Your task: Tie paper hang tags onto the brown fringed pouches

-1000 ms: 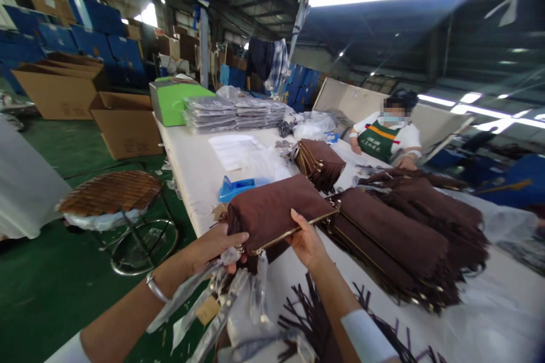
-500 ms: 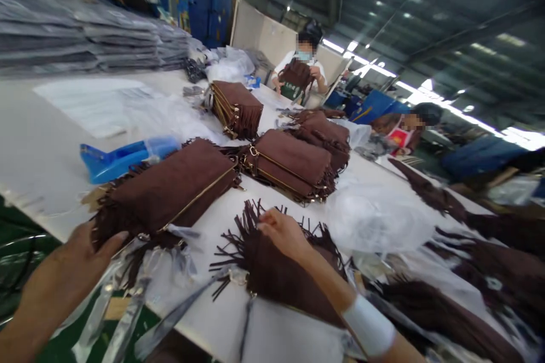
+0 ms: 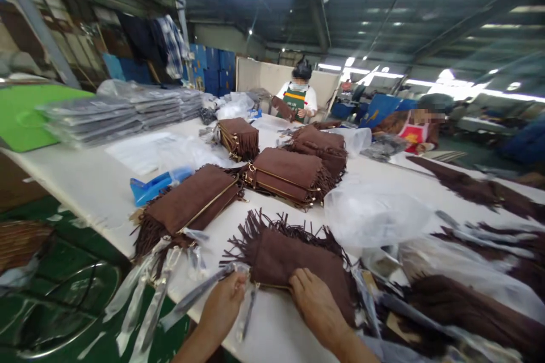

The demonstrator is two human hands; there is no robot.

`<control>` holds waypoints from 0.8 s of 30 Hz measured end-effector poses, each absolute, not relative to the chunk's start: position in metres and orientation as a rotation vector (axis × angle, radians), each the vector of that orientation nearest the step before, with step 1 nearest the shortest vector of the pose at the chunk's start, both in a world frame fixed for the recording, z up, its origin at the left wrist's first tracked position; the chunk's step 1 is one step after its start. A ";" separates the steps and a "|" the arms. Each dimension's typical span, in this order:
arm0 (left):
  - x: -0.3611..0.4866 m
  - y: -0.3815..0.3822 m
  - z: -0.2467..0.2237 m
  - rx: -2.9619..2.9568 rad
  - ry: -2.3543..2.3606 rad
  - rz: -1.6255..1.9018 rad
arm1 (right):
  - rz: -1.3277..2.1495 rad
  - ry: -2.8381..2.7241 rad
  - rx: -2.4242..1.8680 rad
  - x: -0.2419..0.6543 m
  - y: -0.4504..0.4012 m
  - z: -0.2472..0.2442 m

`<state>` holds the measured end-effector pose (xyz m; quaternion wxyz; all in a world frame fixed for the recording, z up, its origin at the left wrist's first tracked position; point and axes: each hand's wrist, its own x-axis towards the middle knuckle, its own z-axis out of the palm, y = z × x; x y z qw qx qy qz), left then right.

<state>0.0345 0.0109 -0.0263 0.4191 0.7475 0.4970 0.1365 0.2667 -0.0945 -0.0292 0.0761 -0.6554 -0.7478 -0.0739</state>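
A brown fringed bag point(image 3: 293, 261) lies flat on the white table in front of me, its fringe fanned out along the far and left edges. My left hand point(image 3: 225, 300) is closed at the bag's near left corner, its fingers pinched by the end of a plastic-wrapped strap point(image 3: 198, 295). A thin zip pull point(image 3: 247, 315) hangs down just right of those fingers. Across the bag's near edge rests my right hand point(image 3: 313, 298), fingers stretched over the brown surface. The thumb of that hand is hidden.
Stacks of brown fringed bags point(image 3: 285, 176) stand beyond, another stack point(image 3: 191, 198) to the left beside a blue tape dispenser point(image 3: 153, 187). Clear plastic point(image 3: 374, 215) and brown bags point(image 3: 464, 306) lie right. Grey packed bundles point(image 3: 97, 119) are piled far left. Two people work across the table.
My left hand has left the left stack of bags and come to the near bag's corner. My right hand has moved from the fringe to the near edge. The view has tilted up.
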 end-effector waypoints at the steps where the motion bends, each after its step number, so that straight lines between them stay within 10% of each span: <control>1: 0.033 0.010 -0.028 1.920 1.264 0.400 | -0.206 -2.220 -1.928 0.269 -0.097 -0.026; 10: 0.039 0.004 -0.016 2.533 1.186 0.315 | -0.018 -2.083 -1.842 0.272 -0.115 -0.021; 24: 0.013 0.013 -0.036 1.704 1.025 0.243 | -0.085 -2.066 -1.876 0.250 -0.123 -0.036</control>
